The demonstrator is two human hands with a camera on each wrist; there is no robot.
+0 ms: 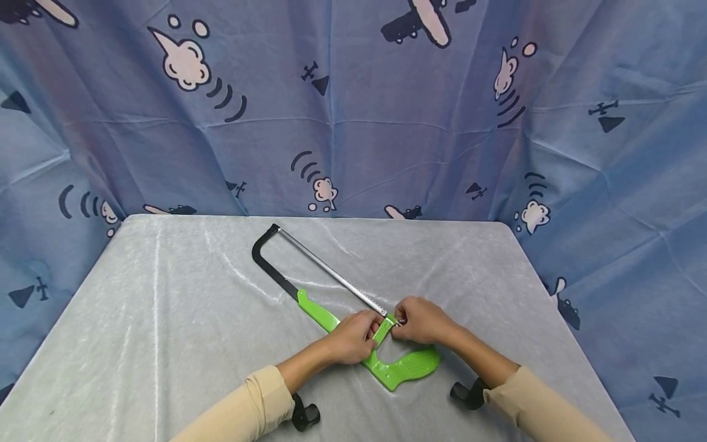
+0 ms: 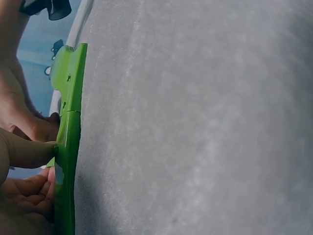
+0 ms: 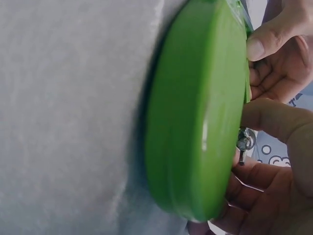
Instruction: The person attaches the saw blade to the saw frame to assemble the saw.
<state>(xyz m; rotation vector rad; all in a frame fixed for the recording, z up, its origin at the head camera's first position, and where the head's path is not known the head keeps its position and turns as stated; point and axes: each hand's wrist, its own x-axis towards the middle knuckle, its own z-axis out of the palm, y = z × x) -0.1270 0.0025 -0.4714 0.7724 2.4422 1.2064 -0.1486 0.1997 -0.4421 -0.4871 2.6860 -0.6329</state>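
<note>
A hacksaw with a green handle [image 1: 409, 367] and a black front frame [image 1: 269, 265] lies slantwise on the table. Its silver blade bar [image 1: 331, 273] runs from the black tip back to the green frame post. My left hand [image 1: 353, 337] holds that post, thumb on the near side and fingers curled around. At the post's outer end, my right hand [image 1: 422, 320] pinches the metal wing nut [image 3: 246, 139] between thumb and curled fingers. In the right wrist view the green grip hides part of those fingers.
A grey-white velvety cloth covers the table [image 1: 210, 344]. Blue printed curtain [image 1: 364, 110] hangs behind it and along both sides. A black wrist mount [image 1: 305, 412] shows under the left forearm, another [image 1: 468, 393] by the right sleeve.
</note>
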